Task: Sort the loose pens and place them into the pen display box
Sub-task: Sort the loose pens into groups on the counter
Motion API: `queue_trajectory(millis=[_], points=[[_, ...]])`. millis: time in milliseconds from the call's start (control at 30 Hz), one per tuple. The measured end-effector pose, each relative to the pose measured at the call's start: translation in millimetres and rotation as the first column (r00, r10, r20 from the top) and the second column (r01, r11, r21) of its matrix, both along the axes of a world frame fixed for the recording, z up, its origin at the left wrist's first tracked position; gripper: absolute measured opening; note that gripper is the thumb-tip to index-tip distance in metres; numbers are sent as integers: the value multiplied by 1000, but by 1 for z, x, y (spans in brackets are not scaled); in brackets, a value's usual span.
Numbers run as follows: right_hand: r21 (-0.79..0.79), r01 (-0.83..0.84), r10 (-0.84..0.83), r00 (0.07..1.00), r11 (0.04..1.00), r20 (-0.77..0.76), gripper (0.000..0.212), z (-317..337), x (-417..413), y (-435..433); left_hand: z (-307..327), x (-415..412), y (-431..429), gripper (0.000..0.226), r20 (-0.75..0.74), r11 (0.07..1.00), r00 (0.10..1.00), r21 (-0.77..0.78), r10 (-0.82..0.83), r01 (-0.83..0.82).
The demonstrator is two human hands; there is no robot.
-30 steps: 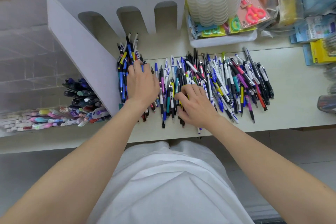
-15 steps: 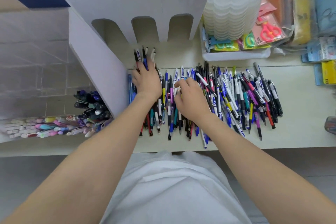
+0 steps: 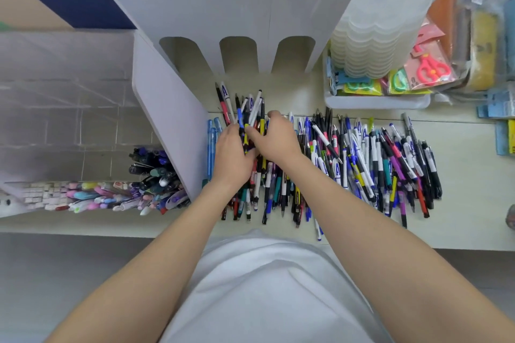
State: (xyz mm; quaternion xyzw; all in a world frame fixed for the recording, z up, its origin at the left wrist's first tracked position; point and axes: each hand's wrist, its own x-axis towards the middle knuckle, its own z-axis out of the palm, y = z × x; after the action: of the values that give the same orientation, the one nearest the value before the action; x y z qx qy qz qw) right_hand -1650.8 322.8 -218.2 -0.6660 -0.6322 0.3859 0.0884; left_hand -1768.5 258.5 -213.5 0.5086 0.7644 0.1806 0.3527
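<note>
**Gathering a bundle before the box.** A bundle of pens (image 3: 249,108) is held between both hands. The left hand (image 3: 231,156) is curled round it from the left, and the right hand (image 3: 276,139) is closed over it from the right. The bundle's long axis runs away from the person, with its far ends aimed at the arched openings of the pen display box (image 3: 237,17), which stands directly beyond the hands. The left hand is nearer the box's side wall. The remaining loose pens (image 3: 376,164) are spread on the counter (image 3: 459,203) to the right.
</note>
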Motion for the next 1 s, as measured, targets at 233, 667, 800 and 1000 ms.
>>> queue_trajectory(millis=[233,667,800,1000], points=[[-85,-30,34,998,996,44,37,8,-3,15,11,-9,-9,57,-149,993,985,-90,-83,70],[88,-33,16,983,996,182,27,13,46,-59,22,-8,-16,26,-258,975,961,-218,-95,38],[-70,-110,118,985,991,129,53,16,25,-90,20,-8,-20,29,-182,987,983,-159,-6,-23],[-107,-181,200,959,978,200,84,10,-1,-114,16,-1,-22,45,2,979,994,-169,113,-111]])
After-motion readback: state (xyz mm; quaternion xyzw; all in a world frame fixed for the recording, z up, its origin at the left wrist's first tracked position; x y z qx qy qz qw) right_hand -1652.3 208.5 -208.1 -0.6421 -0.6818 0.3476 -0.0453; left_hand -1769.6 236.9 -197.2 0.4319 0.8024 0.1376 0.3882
